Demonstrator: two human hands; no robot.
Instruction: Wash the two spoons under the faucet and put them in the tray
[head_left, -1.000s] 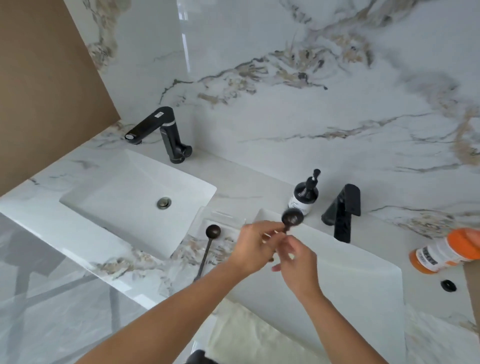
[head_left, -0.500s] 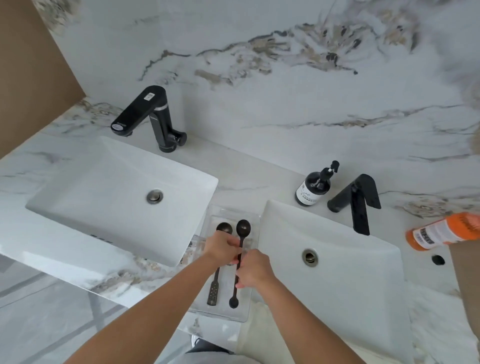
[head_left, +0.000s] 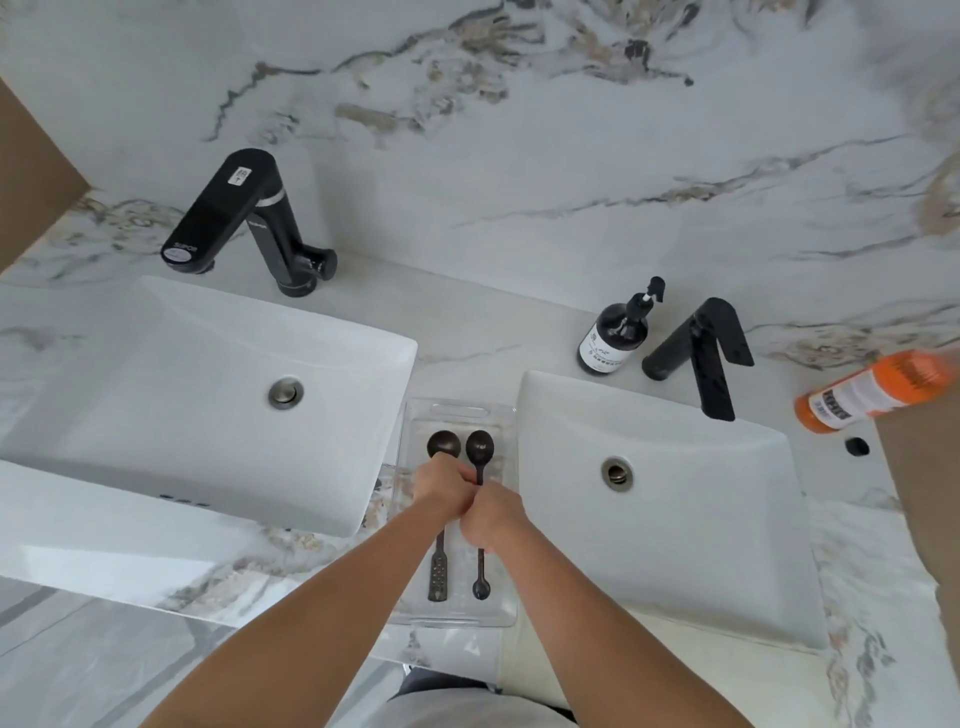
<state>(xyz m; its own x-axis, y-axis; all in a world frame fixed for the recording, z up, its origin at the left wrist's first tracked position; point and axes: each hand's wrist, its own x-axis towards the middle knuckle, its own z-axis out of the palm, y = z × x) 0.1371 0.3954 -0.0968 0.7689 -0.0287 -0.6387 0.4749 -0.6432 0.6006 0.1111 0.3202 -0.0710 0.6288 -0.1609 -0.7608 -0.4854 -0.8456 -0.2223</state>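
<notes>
Two dark spoons lie side by side in a clear plastic tray (head_left: 457, 410) on the counter between two sinks, bowls pointing away from me. The left spoon (head_left: 443, 445) has a perforated handle end. The right spoon (head_left: 479, 447) has a rounded handle end. My left hand (head_left: 441, 483) rests over the left spoon's handle, and its fingers curl onto the right spoon's neck. My right hand (head_left: 491, 514) is closed over the middle of the right spoon's handle. Both hands touch each other.
A white sink (head_left: 701, 519) with a black faucet (head_left: 711, 353) is right of the tray; a larger sink (head_left: 182, 374) with another black faucet (head_left: 234, 213) is left. A dark soap bottle (head_left: 613, 338), an orange bottle (head_left: 872, 389) lying down and a black cap (head_left: 856, 446) sit at the right.
A second ago both hands held one spoon up near the right faucet. They carried it left and lowered it into the tray beside the other spoon, where it now lies.
</notes>
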